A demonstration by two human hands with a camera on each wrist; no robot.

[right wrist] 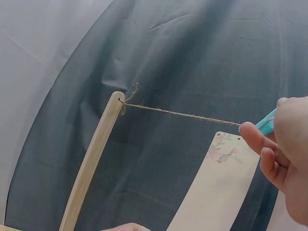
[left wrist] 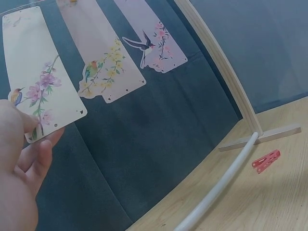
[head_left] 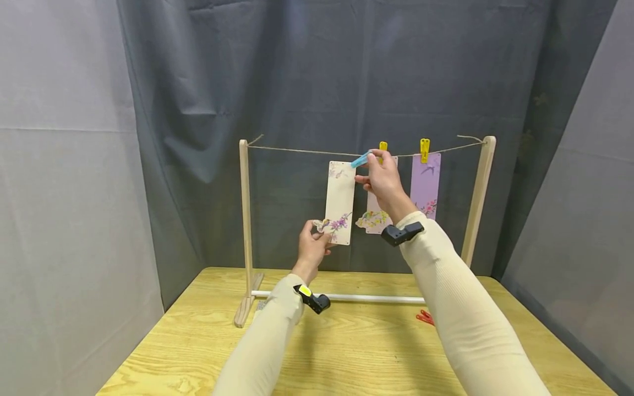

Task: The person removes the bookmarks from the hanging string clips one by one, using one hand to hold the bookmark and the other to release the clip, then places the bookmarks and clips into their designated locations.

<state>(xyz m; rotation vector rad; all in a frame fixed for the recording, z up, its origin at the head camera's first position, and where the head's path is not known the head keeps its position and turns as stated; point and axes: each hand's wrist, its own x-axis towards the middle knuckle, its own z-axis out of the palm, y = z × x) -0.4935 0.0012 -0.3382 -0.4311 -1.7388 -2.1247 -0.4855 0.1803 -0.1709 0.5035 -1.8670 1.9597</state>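
My left hand (head_left: 312, 248) pinches the lower left edge of a cream bookmark card (head_left: 339, 195) printed with purple blossoms and a small bird. The card stands nearly upright, its top edge just under the twine line (head_left: 302, 150). A light blue clothespin (head_left: 360, 160) is pinched between the thumb and fingers of my right hand (head_left: 385, 179), its tip at the card's upper right corner. In the left wrist view my thumb (left wrist: 14, 118) lies over the front of the card, with fingers behind it.
Right of the cream card, a pinkish card (head_left: 377, 221) and a purple card (head_left: 426, 179) hang under yellow clothespins (head_left: 425, 150). The twine spans two wooden posts (head_left: 245, 214), joined low down by a white rod (head_left: 371, 298). Red clothespins (left wrist: 266, 161) lie on the wooden table (head_left: 346, 357).
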